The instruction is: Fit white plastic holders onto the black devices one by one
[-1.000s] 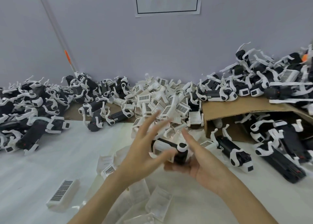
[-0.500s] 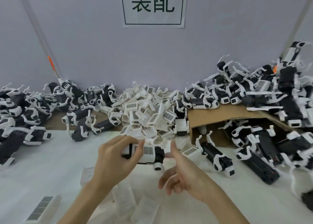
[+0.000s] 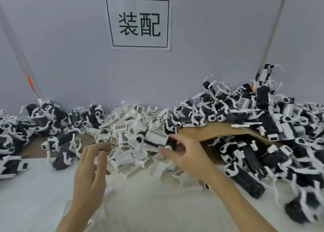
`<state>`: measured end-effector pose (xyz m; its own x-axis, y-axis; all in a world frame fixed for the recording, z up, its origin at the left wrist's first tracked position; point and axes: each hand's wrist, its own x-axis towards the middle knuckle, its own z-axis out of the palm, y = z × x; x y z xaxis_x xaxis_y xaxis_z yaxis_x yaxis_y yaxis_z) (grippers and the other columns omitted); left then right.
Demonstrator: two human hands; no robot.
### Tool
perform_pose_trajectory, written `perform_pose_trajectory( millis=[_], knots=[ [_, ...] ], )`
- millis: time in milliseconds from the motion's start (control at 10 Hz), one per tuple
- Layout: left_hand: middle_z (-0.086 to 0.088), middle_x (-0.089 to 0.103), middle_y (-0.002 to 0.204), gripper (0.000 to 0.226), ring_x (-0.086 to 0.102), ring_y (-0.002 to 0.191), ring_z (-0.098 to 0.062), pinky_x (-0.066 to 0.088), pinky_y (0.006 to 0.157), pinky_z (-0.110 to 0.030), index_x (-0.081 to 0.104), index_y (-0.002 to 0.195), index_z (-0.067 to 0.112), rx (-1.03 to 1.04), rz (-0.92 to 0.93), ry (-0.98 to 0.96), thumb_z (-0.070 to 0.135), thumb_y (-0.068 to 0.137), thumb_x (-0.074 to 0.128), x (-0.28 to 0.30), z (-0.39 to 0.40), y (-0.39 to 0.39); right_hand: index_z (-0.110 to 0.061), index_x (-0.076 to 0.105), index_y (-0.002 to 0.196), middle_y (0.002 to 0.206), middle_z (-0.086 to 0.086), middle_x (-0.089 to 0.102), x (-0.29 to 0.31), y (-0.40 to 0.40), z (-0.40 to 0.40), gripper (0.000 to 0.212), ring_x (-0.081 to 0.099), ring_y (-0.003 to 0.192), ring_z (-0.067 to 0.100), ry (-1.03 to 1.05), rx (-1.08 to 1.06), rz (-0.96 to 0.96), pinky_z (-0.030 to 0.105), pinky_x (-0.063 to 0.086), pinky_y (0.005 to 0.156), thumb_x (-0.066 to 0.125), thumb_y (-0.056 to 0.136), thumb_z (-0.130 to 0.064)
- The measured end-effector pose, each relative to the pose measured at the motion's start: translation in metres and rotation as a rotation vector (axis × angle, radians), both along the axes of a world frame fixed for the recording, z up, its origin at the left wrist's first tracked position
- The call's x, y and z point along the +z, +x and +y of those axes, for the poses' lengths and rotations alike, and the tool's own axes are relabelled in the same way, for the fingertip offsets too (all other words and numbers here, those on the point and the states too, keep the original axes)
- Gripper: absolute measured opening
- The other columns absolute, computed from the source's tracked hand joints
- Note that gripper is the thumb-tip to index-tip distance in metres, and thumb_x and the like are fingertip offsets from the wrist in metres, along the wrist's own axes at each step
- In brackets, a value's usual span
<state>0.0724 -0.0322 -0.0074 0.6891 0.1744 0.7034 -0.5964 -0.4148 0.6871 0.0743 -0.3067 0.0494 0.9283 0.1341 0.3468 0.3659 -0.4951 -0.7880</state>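
**A crowded white table**

The white table [image 3: 35, 196] carries heaps along the wall — black devices in white holders [image 3: 57, 144] at left, loose white holders [image 3: 126, 132] in the middle. At right a bent cardboard sheet [image 3: 201, 130] bears more fitted devices [image 3: 263, 119] — others [image 3: 245, 165] lie beneath it

Paper sign [image 3: 139, 23] on wall [image 3: 210, 47]: framed characters "装配". Barcode labels [image 3: 121, 127] on white holders, unreadable.
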Motion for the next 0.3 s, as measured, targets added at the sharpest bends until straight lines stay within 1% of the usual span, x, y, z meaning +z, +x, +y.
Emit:
perform_pose_trajectory(
  millis=[100, 200, 300],
  knots=[
    [0.014, 0.06, 0.111, 0.048, 0.065, 0.092, -0.012, 0.057, 0.059, -0.034, 0.072, 0.101, 0.032, 0.014, 0.048, 0.031, 0.06, 0.105, 0.034, 0.001, 0.001, 0.002, -0.019, 0.035, 0.158, 0.124, -0.009, 0.071, 0.067, 0.024, -0.051, 0.105, 0.074, 0.093, 0.007, 0.428, -0.222, -0.003, 0.029, 0.049, 0.102, 0.071, 0.075, -0.071],
    [0.015, 0.06, 0.109, 0.044, 0.065, 0.075, -0.015, 0.055, 0.058, -0.037, 0.073, 0.087, 0.029, 0.023, 0.043, 0.241, 0.05, 0.109, 0.042, -0.005, -0.002, 0.003, -0.018, 0.021, 0.162, 0.124, 0.007, 0.07, 0.09, 0.031, -0.078, 0.107, 0.075, 0.103, 0.026, 0.598, -0.233, 0.034, 0.041, 0.058, 0.098, 0.073, 0.08, -0.063],
    [0.019, 0.057, 0.098, 0.038, 0.059, 0.062, -0.008, 0.055, 0.058, -0.04, 0.071, 0.082, 0.023, 0.044, -0.001, 0.512, 0.041, 0.109, 0.051, -0.014, -0.01, 0.004, -0.018, 0.059, 0.134, 0.105, 0.008, 0.078, 0.052, 0.013, -0.066, 0.043, 0.075, 0.085, 0.019, 0.512, -0.237, 0.033, 0.031, 0.057, 0.071, 0.067, 0.098, -0.041]
  ],
)
